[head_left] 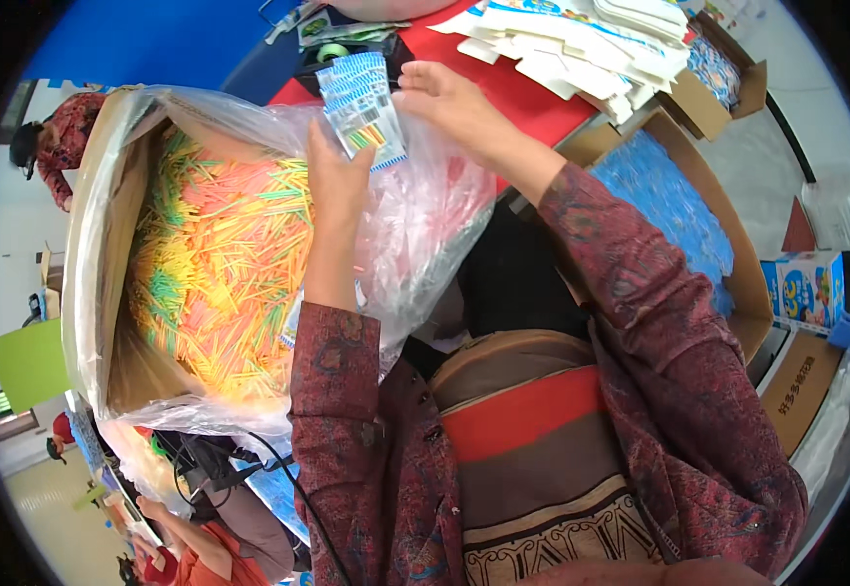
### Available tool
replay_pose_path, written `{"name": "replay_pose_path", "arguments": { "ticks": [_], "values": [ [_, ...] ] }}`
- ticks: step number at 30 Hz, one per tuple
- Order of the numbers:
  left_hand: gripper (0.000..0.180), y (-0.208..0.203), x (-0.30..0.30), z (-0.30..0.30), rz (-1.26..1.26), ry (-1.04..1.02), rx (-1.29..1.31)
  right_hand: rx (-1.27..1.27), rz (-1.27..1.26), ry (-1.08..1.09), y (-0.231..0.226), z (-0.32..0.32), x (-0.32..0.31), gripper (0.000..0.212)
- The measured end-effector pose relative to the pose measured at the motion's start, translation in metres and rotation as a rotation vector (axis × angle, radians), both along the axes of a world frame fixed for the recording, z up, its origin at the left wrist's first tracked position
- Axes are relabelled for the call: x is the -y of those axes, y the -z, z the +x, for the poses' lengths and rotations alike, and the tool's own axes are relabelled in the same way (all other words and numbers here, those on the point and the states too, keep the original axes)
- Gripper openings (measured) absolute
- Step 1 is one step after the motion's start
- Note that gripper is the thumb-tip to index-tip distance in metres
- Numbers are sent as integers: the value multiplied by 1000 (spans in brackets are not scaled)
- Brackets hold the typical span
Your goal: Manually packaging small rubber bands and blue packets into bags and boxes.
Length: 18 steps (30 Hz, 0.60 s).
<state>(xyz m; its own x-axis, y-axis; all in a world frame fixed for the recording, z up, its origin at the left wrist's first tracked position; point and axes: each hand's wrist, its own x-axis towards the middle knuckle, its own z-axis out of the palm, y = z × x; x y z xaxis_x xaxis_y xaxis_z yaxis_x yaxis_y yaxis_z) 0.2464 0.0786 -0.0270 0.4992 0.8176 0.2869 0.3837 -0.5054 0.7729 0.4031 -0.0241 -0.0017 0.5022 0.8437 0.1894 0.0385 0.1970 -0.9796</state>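
My left hand (335,174) grips a small blue-and-white packet (364,107) by its lower part, thumb on the front. Short coloured sticks show on the packet's lower front. To its right is my right hand (444,103), fingers mostly stretched out and nothing seen in them; whether a fingertip touches the packet I cannot tell. Left of my left forearm, a large carton (112,225) lined with clear plastic holds a heap of thin yellow, orange, pink and green sticks (229,264). The plastic liner (415,220) spills over below my hands.
White flat cartons (561,49) lie stacked on the red tabletop (435,59), near a green tape roll (332,52). At my right stands a cardboard box (737,244) of blue packets (669,195). Other people (68,146) are at the left, and a black cable (298,488) hangs beside my left sleeve.
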Motion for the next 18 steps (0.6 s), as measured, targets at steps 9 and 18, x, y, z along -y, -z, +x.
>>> {"name": "replay_pose_path", "arguments": {
  "ticks": [9, 18],
  "values": [
    [63, -15, -41, 24, -610, 132, 604, 104, -139, 14, 19, -9, -46, 85],
    [60, -26, -32, 19, -899, 281, 600, 338, -63, -62, 17, -16, -29, 86]
  ]
}}
